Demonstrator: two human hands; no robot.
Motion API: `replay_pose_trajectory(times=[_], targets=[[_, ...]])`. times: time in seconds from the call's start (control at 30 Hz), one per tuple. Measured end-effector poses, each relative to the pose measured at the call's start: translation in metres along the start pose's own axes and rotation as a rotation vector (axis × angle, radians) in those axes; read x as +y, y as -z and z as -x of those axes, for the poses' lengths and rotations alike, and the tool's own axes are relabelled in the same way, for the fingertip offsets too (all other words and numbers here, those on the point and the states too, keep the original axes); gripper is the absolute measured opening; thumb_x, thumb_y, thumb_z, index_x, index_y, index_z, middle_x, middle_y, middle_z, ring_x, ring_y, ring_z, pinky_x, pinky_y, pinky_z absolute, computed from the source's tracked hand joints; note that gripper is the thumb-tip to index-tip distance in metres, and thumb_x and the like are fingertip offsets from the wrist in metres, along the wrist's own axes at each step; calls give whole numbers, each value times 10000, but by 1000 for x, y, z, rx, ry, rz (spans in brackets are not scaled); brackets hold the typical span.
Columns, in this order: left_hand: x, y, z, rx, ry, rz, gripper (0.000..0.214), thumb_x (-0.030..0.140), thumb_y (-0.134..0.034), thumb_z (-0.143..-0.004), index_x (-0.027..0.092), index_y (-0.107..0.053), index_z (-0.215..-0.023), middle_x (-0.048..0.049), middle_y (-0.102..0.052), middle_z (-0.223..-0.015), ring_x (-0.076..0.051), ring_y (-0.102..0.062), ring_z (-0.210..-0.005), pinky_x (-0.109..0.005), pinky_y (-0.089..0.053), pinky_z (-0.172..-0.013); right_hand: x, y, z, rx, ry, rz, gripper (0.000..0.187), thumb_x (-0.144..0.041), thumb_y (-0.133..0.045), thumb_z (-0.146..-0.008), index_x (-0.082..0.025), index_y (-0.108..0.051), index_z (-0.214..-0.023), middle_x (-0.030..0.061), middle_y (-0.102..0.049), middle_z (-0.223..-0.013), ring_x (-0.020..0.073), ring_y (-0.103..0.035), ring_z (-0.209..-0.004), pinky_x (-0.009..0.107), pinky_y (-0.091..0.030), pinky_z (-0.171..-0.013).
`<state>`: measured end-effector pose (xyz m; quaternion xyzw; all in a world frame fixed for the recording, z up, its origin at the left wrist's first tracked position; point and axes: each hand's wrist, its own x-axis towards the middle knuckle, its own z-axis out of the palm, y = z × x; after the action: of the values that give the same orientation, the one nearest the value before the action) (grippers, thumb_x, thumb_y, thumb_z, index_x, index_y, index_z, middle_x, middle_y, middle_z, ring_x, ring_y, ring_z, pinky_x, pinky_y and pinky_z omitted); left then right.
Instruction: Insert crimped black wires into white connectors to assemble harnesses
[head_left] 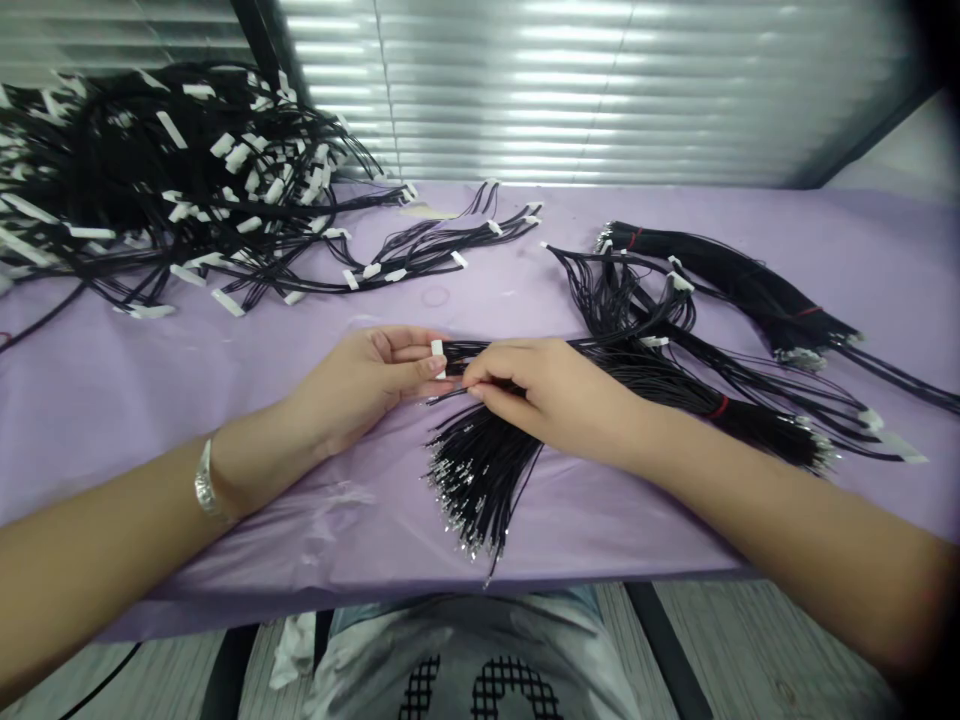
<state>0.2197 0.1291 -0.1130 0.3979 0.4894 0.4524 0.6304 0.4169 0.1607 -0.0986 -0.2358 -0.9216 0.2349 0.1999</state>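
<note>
My left hand [382,375] pinches a white connector [439,359] between thumb and fingers. Several black wires run from that connector to the right, passing behind my right hand [529,385]. The right thumb and forefinger are pressed together on a thin black wire [448,396], whose end points toward the connector; its tip is too small to make out. Below the right hand, a bundle of loose black wires [480,470] fans out with silvery terminals at the ends. A red tie [720,407] binds this bundle farther right.
A large heap of black wire harnesses with white connectors [172,130] lies at the back left. Another tied black wire bundle [712,270] rests at the back right, near loose harnesses [607,290]. Purple sheeting [300,540] covers the table, with window blinds [525,90] behind.
</note>
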Motion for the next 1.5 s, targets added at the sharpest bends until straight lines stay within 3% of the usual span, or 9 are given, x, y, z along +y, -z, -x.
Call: replay_pose_trajectory(times=[0.1,0.27,0.47,0.57,0.93,1.17,1.5], targets=[[0,-2,4,-26,-16,-76,197,148,-728,-729,148,-697,-924,-36,-722,-830,-119,-672,-765,-228,-525,-807,-4,-1,0,44,-25,-5,125,-141,-510,-836,-123,-628,-800,13,-625,-752,87,-521,-659,206,-394,-671],[2,-8,9,-46,-21,-90,127,153,-710,-748,156,-708,-875,-19,-717,-853,-110,-659,-826,-200,-515,-816,-7,2,0,106,-60,-81,131,-151,-521,-826,-123,-641,-781,6,-616,-740,79,-514,-671,197,-381,-656],[3,-9,10,-57,18,-62,153,143,-717,-739,152,-723,-891,-33,-717,-895,-121,-657,-833,-233,-517,-853,-7,16,-1,129,-315,-173,122,-162,-546,-763,-133,-609,-663,-50,-503,-544,51,-394,-495,209,-284,-506],[3,-8,8,-83,39,-27,145,156,-724,-737,154,-731,-882,-38,-720,-883,-130,-660,-834,-249,-522,-857,-7,18,-2,127,-367,-145,128,-165,-543,-747,-136,-612,-644,-50,-495,-519,52,-383,-475,220,-275,-501],[0,-4,4,-108,25,-14,151,139,-727,-736,159,-744,-884,-60,-728,-926,-154,-678,-849,-274,-532,-880,-6,15,-2,106,-372,-110,150,-162,-526,-738,-148,-590,-603,-49,-494,-506,53,-384,-462,226,-283,-494],[0,-6,3,-128,54,41,143,88,-688,-760,160,-746,-869,-41,-732,-896,-137,-685,-840,-214,-553,-831,-6,14,-2,116,-378,-94,139,-169,-520,-721,-152,-602,-610,-47,-512,-510,58,-399,-464,229,-290,-498],[-1,-4,3,-114,57,4,140,100,-704,-742,153,-746,-864,-58,-730,-907,-144,-684,-831,-249,-541,-865,-3,6,-1,111,-345,-87,139,-178,-520,-735,-151,-602,-626,-40,-530,-538,59,-414,-486,228,-283,-513]])
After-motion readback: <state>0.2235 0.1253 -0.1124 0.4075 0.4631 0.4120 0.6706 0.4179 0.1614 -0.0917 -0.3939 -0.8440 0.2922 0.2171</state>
